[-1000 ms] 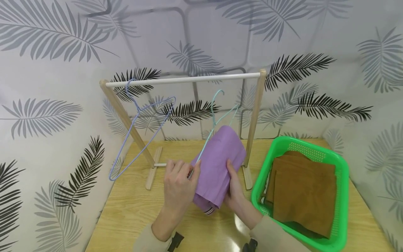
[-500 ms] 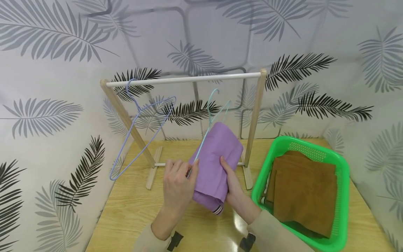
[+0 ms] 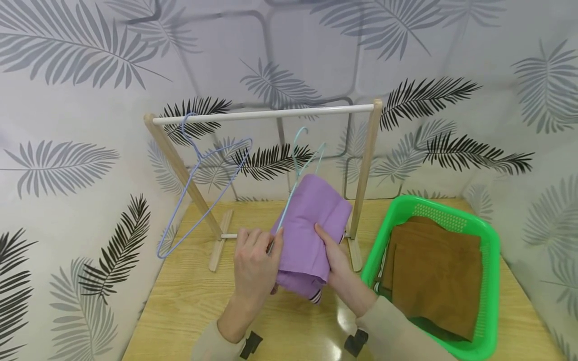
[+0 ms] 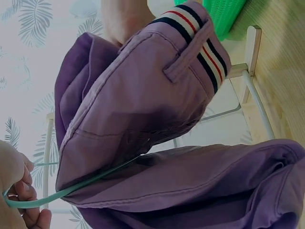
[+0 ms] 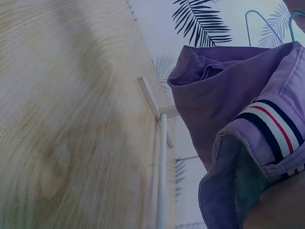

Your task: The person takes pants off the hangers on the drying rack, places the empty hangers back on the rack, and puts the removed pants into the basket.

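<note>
Over the last second the teal hanger (image 3: 297,173) has tipped a little leftward at its hook, while the striped waistband (image 5: 274,126) of the purple trousers (image 3: 307,225) has swung to the right. The left hand (image 3: 255,260) stays almost where it was, fingers curled round the hanger's near corner; the right hand (image 3: 336,260) grips the cloth, its thumb (image 3: 326,238) now further in across the front. The trousers lie folded over the hanger, held up in front of the rack, the hook below the rail (image 3: 266,115) and apart from it. This looks like evening the cloth along the wire rather than hanging it. How far the bar reaches inside the fold is hard to tell.
</note>
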The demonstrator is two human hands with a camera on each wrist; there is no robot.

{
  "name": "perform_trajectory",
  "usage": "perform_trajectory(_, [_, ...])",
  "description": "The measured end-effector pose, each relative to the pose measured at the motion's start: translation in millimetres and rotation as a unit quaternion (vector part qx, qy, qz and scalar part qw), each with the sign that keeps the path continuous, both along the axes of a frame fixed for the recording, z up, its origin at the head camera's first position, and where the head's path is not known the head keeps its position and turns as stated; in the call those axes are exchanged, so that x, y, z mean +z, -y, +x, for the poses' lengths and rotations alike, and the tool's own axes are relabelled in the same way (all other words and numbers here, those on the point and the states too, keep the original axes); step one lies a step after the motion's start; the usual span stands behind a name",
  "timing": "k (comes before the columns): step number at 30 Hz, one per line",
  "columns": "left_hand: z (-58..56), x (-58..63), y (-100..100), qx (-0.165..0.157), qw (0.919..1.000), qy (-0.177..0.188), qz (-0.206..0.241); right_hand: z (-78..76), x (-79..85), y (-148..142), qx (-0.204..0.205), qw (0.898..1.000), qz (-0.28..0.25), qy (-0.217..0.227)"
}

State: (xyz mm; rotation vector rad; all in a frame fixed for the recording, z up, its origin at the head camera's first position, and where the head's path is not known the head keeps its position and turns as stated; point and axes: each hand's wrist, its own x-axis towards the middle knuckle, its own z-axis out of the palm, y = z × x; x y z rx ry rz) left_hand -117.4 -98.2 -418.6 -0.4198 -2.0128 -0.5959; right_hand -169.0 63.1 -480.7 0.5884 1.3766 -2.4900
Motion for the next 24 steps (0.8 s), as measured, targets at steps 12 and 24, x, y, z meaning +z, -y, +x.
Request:
perform_trajectory(12, [-1.4,-1.5,0.7,0.015,0.9998,0.013,0.009,-3.6,22.5,-1.7,-0.036,0.997,0.073,-0.016])
perform_trajectory(24, [-0.7,-1.7,2.1,0.034,0.9991,0.020,-0.014,-16.7,53.2,-1.9,-0.038,0.998,0.034,-0.035])
